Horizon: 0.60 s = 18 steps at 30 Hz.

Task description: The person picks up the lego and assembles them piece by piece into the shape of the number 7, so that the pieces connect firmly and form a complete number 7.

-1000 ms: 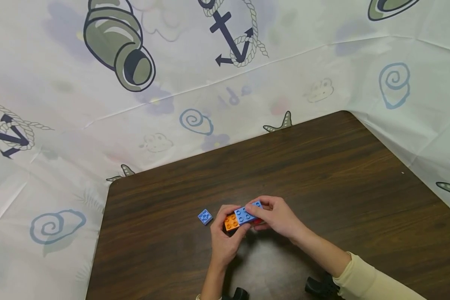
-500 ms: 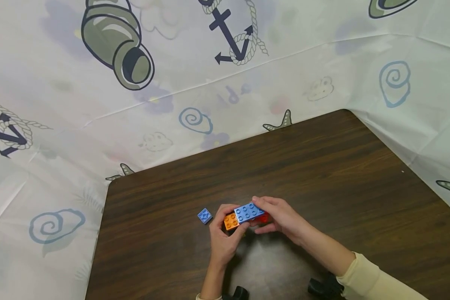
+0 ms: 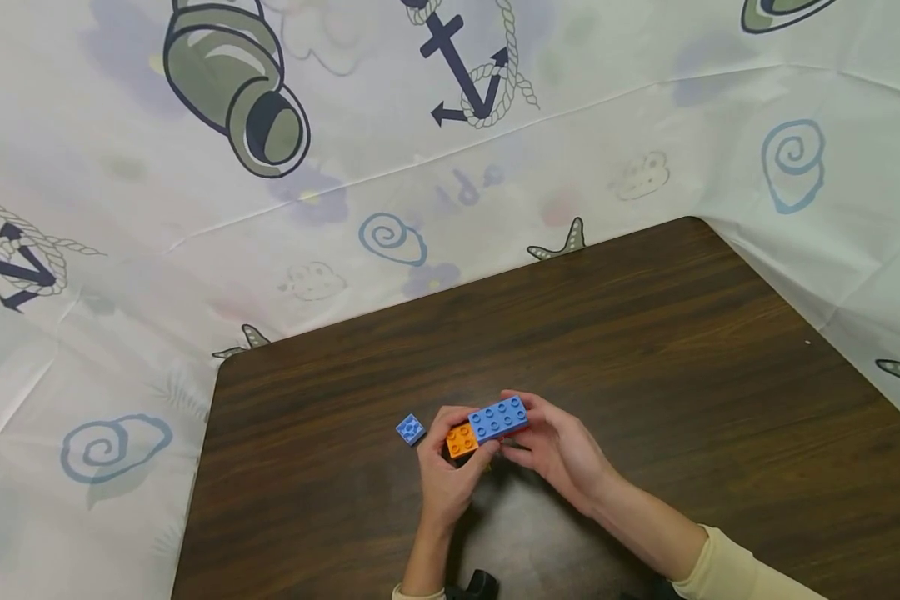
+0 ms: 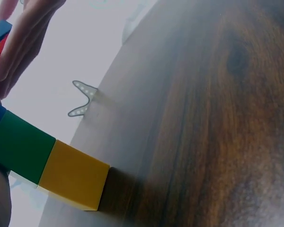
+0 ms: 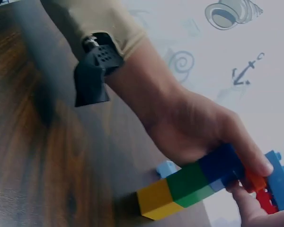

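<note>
My left hand grips a stack of toy building bricks near its top, fingers on the far side and thumb in front. An orange brick and a longer light blue brick show on top from the head view. Below them, in the right wrist view, run a dark blue brick, a green brick and a yellow brick, close over the table. A red brick sits under the light blue one. My right hand curls its fingers round that right end.
A small light blue brick lies on the dark wooden table, left of the hands. White printed cloth hangs behind the table. A black wrist mount is at the lower edge.
My right thumb has come off the top of the light blue brick, and the right hand has turned to lie round its right end. The left hand keeps its grip.
</note>
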Tool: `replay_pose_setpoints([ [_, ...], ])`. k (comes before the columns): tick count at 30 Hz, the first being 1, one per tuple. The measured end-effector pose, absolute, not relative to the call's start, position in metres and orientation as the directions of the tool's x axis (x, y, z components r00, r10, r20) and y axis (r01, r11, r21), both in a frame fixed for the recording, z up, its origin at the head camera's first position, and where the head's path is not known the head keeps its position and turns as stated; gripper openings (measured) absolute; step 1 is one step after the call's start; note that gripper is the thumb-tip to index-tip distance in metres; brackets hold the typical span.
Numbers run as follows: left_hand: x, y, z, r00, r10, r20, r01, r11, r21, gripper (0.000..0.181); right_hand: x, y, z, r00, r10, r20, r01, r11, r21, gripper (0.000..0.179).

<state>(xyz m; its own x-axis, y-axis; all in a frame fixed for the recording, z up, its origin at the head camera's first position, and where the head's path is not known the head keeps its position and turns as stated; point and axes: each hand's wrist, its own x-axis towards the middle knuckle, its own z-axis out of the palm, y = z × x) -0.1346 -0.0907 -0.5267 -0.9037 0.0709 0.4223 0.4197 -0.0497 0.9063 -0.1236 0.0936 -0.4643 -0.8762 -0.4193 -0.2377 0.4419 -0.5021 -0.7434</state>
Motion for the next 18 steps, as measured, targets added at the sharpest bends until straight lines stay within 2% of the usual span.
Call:
replay_pose_setpoints([
  [6,-0.135,-0.091,-0.526,-0.910,0.065,0.409,0.404,-0.076,0.911,0.033,-0.115,0.089,-0.471,-0.894,-0.433,-0.118,0.381,-0.593,-0.709,0.057],
  [18,-0.138,-0.089,-0.529,-0.899,0.053,0.435,0.431,-0.073,0.900,0.032,-0.112,0.080,-0.465,-0.923,-0.304,-0.235,0.378,-0.615,-0.692,0.049],
])
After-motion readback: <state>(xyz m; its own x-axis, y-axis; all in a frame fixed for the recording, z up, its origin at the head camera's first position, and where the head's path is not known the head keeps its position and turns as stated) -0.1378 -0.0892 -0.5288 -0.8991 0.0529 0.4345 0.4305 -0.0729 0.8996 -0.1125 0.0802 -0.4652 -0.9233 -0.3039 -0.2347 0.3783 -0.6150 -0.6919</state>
